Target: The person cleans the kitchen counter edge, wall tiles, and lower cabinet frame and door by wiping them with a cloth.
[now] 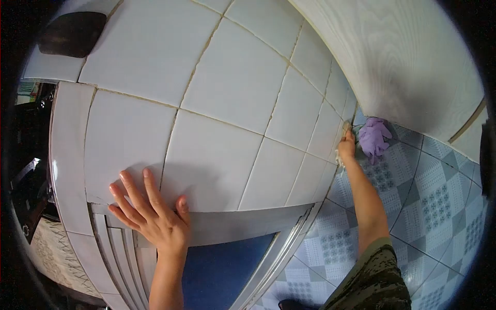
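Observation:
My left hand [155, 212] lies flat with its fingers spread against the white tiled wall [222, 155], just above a grey-framed door with a blue panel [227, 268]. Down at the foot of that wall, near the floor corner, my right hand [347, 145] is closed. A pale, frayed bit of material shows at its edge, too small to name. Beside the right hand, a crumpled purple cloth or glove [374, 138] lies on the patterned blue floor tiles [398, 170].
A pale wood-grain panel [403, 57] rises close to the right hand, over the purple item. At upper left a dark object [72, 34] rests on the tiles. Dark clutter [31, 150] and a whitish textured surface [57, 253] lie beyond the left tile edge.

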The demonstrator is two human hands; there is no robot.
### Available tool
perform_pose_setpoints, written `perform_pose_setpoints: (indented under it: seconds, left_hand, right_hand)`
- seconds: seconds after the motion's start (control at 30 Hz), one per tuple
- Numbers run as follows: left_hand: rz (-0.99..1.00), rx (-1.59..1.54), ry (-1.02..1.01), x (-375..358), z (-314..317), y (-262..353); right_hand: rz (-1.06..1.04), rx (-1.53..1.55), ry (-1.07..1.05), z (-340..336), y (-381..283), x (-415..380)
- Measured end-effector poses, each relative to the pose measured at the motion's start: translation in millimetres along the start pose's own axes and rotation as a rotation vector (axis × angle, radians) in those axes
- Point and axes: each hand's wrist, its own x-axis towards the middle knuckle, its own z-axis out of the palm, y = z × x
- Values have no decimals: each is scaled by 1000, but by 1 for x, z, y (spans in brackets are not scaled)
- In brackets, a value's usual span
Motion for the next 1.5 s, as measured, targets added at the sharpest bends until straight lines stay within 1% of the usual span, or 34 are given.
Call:
perform_pose_setpoints:
  seconds: [0.07,0.13,0.2,0.27,0.3,0.33,0.43,0.47,0.53,0.6,0.67,0.77,0.83,0.87,0.9,0.93,1.07,1.13,1.17,1.23,1.3,1.37,1.43,1.47,1.5]
  left_hand:
    - [-3,5,-11,1,-2,1]
    - [1,1,-8,1,-1,1]
    - [-1,2,-7,0,0,0]
    - [-1,8,-6,-1,1,-1]
    - [2,10,-3,-1,1,-1]
    - [6,12,-1,-1,1,-1]
    - [0,1,-8,-1,0,0]
    - [0,0,-8,-1,-1,0]
    - [3,10,-7,-1,0,0]
    - [0,5,-14,-1,-1,-1]
    - [3,2,-10,-1,0,-1]
    - [6,14,5,0,2,-1]
    - [15,29,2,-3,5,-4]
    - [13,23,-2,-3,4,-4]
    - [7,16,-4,-3,4,-4]
    - [5,16,-1,-2,2,-4]
    - [14,48,-48,-2,-1,-3]
    - [3,33,-42,-1,0,-1]
    - [7,50,-47,-1,-1,-2]
    - [15,64,-50,-2,1,-3]
    - [7,10,14,-2,4,-3]
    - [15,6,20,0,4,-4]
    - [24,3,19,-1,4,-2]
    - [21,10,34,-1,5,-2]
    - [25,16,43,-1,6,-3]
  right_hand:
    - [153,102,-120,-19,-30,-35]
    - [42,56,-101,-10,-17,-81]
    - [88,-37,-216,-17,-31,-143]
    - [24,146,-208,-17,-35,-206]
    - [26,178,-213,-24,-50,-231]
    - [30,209,-218,-31,-62,-248]
    - [47,166,-274,-29,-62,-265]
    - [47,166,-273,-28,-59,-260]
    - [20,164,-159,-26,-63,-238]
    - [-33,96,-73,-17,-46,-180]
    - [-91,94,21,-12,-32,-113]
    - [87,-152,-72,-20,-26,-21]
    - [128,-203,-108,-21,-20,20]
    - [184,-221,-174,-20,-17,31]
    - [236,-240,-236,-19,-14,36]
    - [137,-207,-137,-18,-10,30]
    - [154,-172,-100,-23,-7,-4]
    - [-9,-215,-155,-29,-7,-28]
    - [-11,-219,-148,-33,-13,-40]
    - [86,-202,-345,-45,-28,-58]
    - [78,-223,-328,-47,-31,-53]
    - [73,-243,-325,-38,-23,-39]
    - [15,-278,-176,-21,0,-3]
    - [21,-274,-183,-18,-8,10]
    - [143,-251,-180,-21,-21,17]
